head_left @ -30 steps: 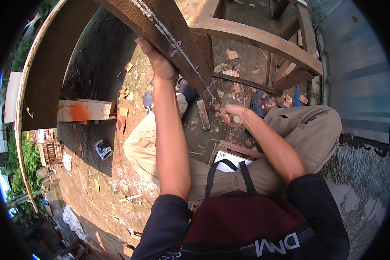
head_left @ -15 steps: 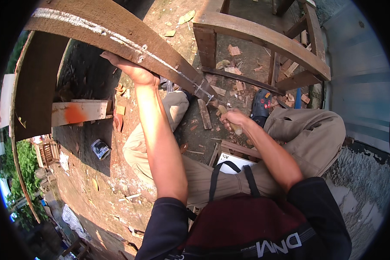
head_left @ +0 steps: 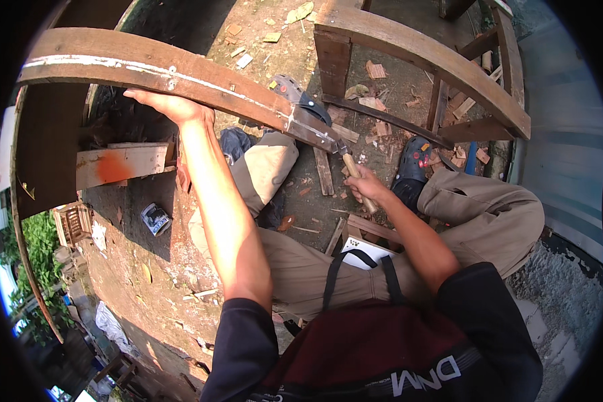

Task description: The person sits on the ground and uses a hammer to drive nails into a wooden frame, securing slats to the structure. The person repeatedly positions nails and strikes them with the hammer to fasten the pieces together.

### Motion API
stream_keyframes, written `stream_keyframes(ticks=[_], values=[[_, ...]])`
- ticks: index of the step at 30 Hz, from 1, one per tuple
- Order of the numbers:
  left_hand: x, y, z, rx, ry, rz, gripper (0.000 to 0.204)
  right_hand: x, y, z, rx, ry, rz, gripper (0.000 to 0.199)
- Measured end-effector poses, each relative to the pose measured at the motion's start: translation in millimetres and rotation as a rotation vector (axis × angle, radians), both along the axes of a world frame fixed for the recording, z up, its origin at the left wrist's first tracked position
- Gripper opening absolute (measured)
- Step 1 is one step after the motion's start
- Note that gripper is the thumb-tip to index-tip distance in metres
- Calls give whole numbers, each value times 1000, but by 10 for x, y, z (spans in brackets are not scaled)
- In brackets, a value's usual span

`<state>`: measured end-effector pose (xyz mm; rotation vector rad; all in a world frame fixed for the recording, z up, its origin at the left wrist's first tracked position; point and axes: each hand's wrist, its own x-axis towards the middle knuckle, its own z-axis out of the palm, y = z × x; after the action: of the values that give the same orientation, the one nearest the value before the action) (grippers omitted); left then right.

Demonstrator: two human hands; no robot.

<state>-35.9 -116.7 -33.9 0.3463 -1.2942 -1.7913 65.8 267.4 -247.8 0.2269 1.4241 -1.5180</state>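
A long brown wooden beam point(head_left: 228, 95) with a white painted line slants across the upper left, its tapered end toward the middle. My left hand point(head_left: 181, 109) holds the beam from below, its arm stretched out; some fingers are hidden by the wood. In my right hand point(head_left: 367, 183) is a hammer point(head_left: 350, 165) by its light wooden handle. The hammer's dark metal head is at the beam's tapered end, and seems to touch it.
A wooden frame point(head_left: 422, 50) stands at the upper right beside a blue-grey metal sheet point(head_left: 563, 100). Wood scraps point(head_left: 376, 70) litter the ground. A can point(head_left: 155, 220) lies left of my legs, near a board with an orange patch point(head_left: 122, 166). A low wooden stool point(head_left: 368, 231) sits between my knees.
The beam has swung down at its far left end and lies flatter across the view. My left hand has moved left with it. The hammer now meets the beam's end more upright.
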Motion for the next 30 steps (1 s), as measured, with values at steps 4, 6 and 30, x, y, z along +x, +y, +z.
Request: stream_keyframes(ticks=[4,6,30], values=[[179,-36,-1,28,3,77,107,152,-97,274,-256,-58,-230,20],[272,-39,-26,61,-23,94,105,280,-225,325,-254,14,-281,19],[560,622,332,-23,-56,217,106,218,-536,577,-143,-373,-447,68]])
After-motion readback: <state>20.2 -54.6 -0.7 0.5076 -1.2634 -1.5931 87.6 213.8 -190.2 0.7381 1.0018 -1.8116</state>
